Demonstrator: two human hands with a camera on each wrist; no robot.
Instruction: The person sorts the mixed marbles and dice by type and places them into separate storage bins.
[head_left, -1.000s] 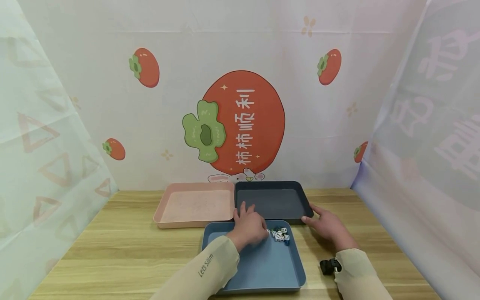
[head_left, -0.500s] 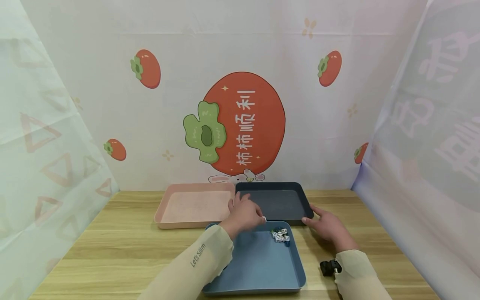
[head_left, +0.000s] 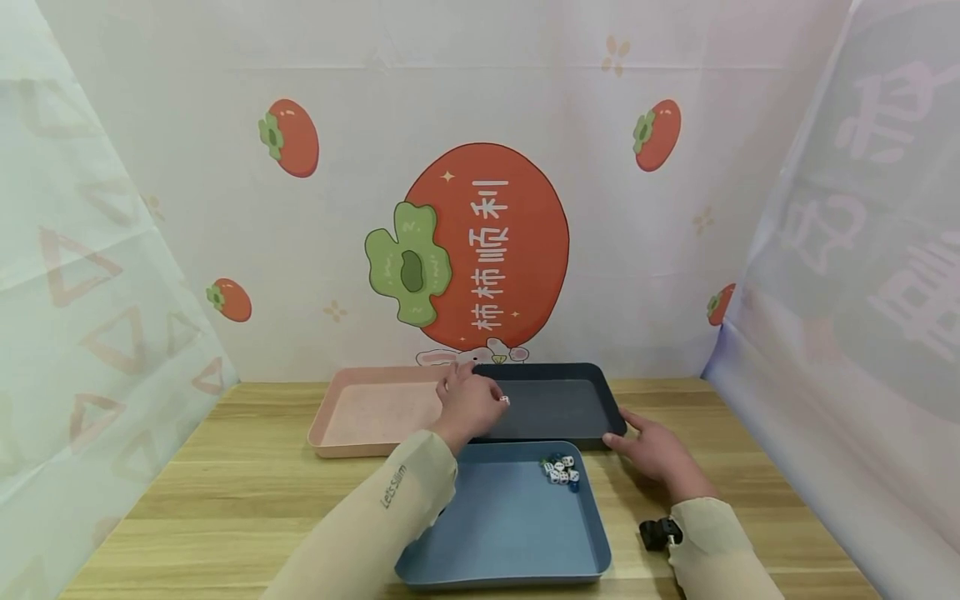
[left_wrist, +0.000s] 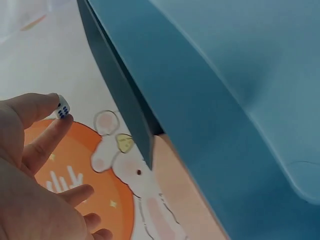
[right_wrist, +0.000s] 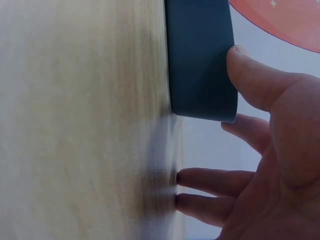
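Note:
In the head view my left hand (head_left: 468, 404) is over the seam between the pink tray (head_left: 321, 438) and the dark navy tray (head_left: 558, 408). Its thumb and index finger pinch a small white die (left_wrist: 62, 107), with blue pips showing in the left wrist view; the other fingers are spread away from it. My right hand (head_left: 656, 448) holds the near right corner of the navy tray, thumb on the rim and index finger round the side. Its other fingertips (right_wrist: 187, 177) reach down to the tabletop. A cluster of dice (head_left: 561, 472), mostly white with some dark blue-green, lies in the blue tray (head_left: 525, 533).
The pink and navy trays stand side by side at the back of the wood-grain table (head_left: 247, 500), with the blue tray in front. A printed cloth backdrop (head_left: 480, 100) rises behind, and cloth sides flank the table. A black device (head_left: 660, 533) is at my right wrist.
My left hand has lifted a white die from the blue tray and carried it back and left, over the navy tray's left part. The right hand stays at the navy tray's corner.

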